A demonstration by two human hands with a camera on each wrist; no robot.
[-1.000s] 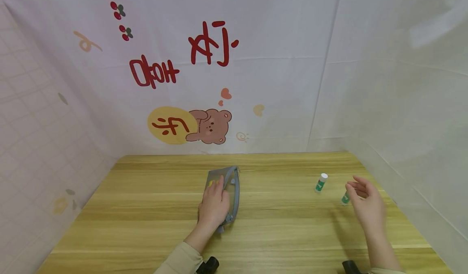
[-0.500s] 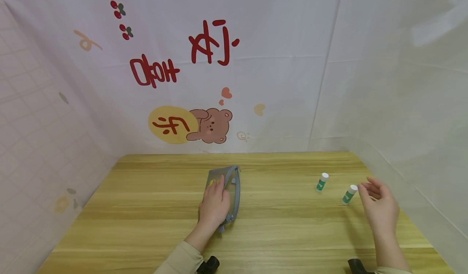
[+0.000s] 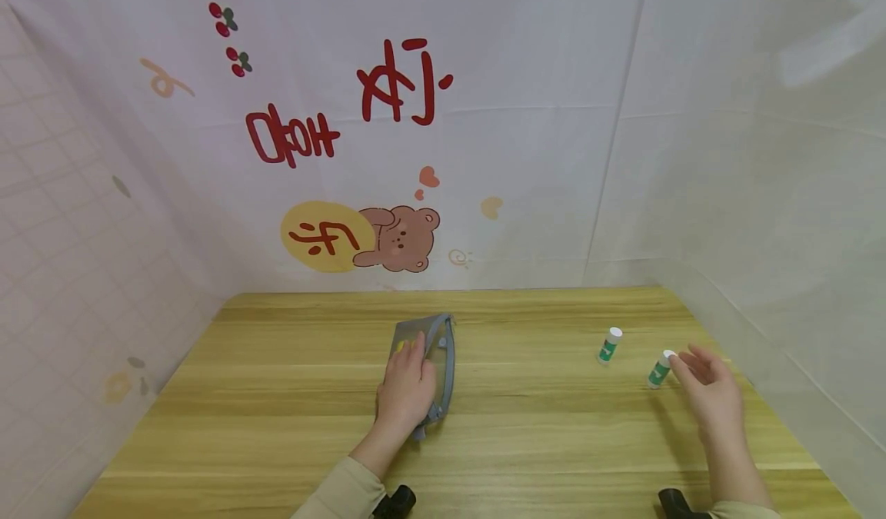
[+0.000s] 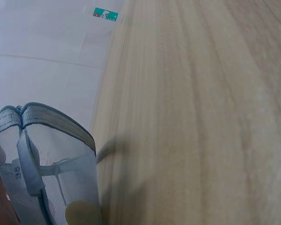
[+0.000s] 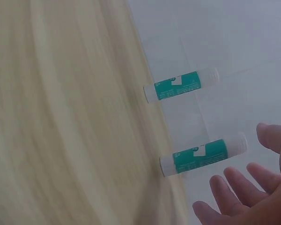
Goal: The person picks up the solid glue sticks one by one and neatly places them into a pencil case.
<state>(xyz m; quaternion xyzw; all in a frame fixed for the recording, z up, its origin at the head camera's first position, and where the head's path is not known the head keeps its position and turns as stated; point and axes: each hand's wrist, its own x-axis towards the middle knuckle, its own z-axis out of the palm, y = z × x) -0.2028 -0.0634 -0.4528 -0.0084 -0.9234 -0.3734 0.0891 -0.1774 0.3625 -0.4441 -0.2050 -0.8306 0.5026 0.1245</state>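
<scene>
In the head view my left hand (image 3: 407, 387) lies over a grey mesh zip pouch (image 3: 443, 373), its fingers stretched along the top. The left wrist view shows the end of the pouch (image 4: 61, 150) with its zip and a pull tab. On the right, two glue sticks with green labels and white caps stand upright. My right hand (image 3: 713, 396) is just right of the nearer glue stick (image 3: 660, 370), fingers loosely bent with nothing in them. The right wrist view shows a gap between the fingertips (image 5: 218, 183) and that stick (image 5: 201, 154).
The farther glue stick (image 3: 609, 345) stands slightly behind and left of the nearer one. Everything is on a wood-grain table (image 3: 526, 427). A white printed cloth (image 3: 526, 158) closes off the back and both sides.
My right hand shifts right, uncovering the nearer glue stick, then comes slightly back left toward its cap. The left hand and pouch stay in place.
</scene>
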